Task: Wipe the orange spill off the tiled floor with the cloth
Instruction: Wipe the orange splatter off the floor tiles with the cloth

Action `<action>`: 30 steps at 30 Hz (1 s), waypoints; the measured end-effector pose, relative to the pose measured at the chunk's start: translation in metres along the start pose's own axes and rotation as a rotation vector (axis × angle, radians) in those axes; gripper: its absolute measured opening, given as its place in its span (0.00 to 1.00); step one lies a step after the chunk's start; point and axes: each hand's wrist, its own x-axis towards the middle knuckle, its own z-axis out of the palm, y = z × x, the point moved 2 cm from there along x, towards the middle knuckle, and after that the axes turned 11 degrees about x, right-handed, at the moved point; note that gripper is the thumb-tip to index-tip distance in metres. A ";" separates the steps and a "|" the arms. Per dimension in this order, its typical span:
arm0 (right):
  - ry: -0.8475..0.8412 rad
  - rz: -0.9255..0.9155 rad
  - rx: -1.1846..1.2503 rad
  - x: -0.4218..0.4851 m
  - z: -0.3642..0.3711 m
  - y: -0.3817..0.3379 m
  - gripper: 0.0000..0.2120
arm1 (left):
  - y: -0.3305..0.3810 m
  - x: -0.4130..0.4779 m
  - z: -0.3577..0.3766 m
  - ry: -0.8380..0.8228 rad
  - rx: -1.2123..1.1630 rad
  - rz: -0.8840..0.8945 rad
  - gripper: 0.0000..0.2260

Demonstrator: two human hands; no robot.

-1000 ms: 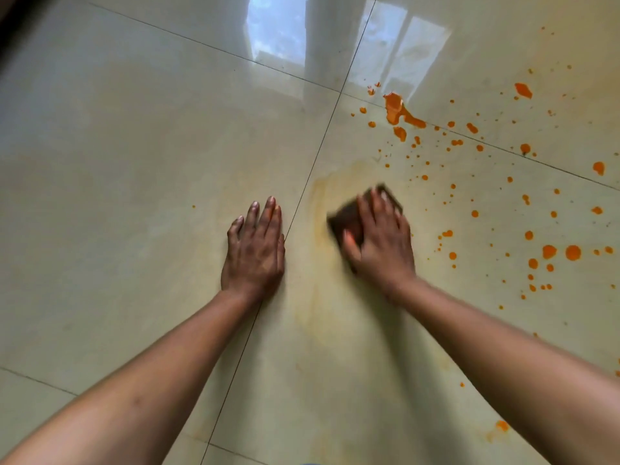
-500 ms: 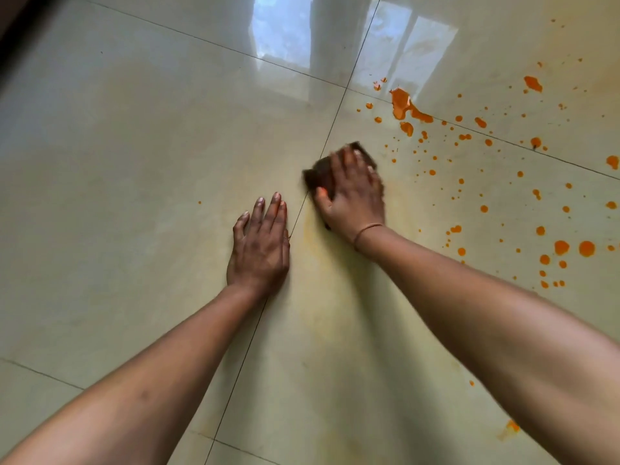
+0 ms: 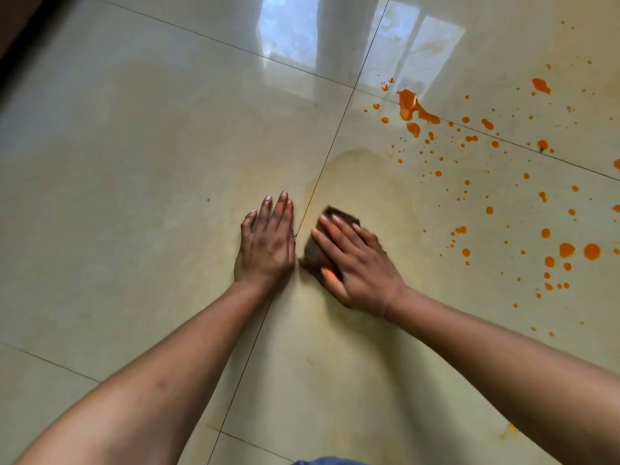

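Left hand (image 3: 265, 243) flat on floor (image 3: 134, 196), just left of cloth (image 3: 340, 217): blocks leftward passage. Open tile ahead; orange drops (image 3: 592, 251) rightward.

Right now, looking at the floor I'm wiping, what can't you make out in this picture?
Dark brown cloth: head view, mostly covered by the right hand and motion-blurred; size and folding unreadable.
Orange spill: head view, splatter runs past the right frame edge; full extent unknown.
Blue fabric: head view, cut off by the bottom edge; unidentifiable.
Dark strip, top left: cropped by the corner; unidentifiable.
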 end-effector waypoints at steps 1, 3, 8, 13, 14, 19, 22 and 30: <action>-0.018 -0.044 -0.010 -0.019 -0.003 0.010 0.33 | 0.000 0.000 0.000 -0.011 0.004 -0.001 0.25; 0.008 0.033 -0.006 -0.015 -0.011 0.037 0.34 | 0.000 -0.001 0.000 -0.023 0.018 -0.006 0.26; 0.183 0.386 0.075 0.042 -0.008 0.010 0.34 | 0.001 0.000 0.000 -0.021 0.025 -0.013 0.25; 0.050 0.084 0.036 -0.092 0.024 -0.005 0.35 | 0.001 0.000 0.000 -0.008 -0.002 -0.008 0.24; 0.052 0.127 0.027 -0.095 0.019 0.012 0.36 | 0.001 0.000 0.000 -0.008 -0.003 -0.013 0.24; 0.262 0.572 0.132 -0.066 0.014 0.002 0.36 | 0.005 0.001 0.005 0.002 0.009 -0.035 0.23; 0.142 0.342 0.138 -0.152 0.047 -0.044 0.37 | 0.016 -0.006 -0.003 -0.003 0.017 -0.070 0.23; 0.265 0.679 0.103 -0.186 0.024 0.018 0.36 | 0.138 -0.023 0.004 -0.046 -0.074 0.183 0.25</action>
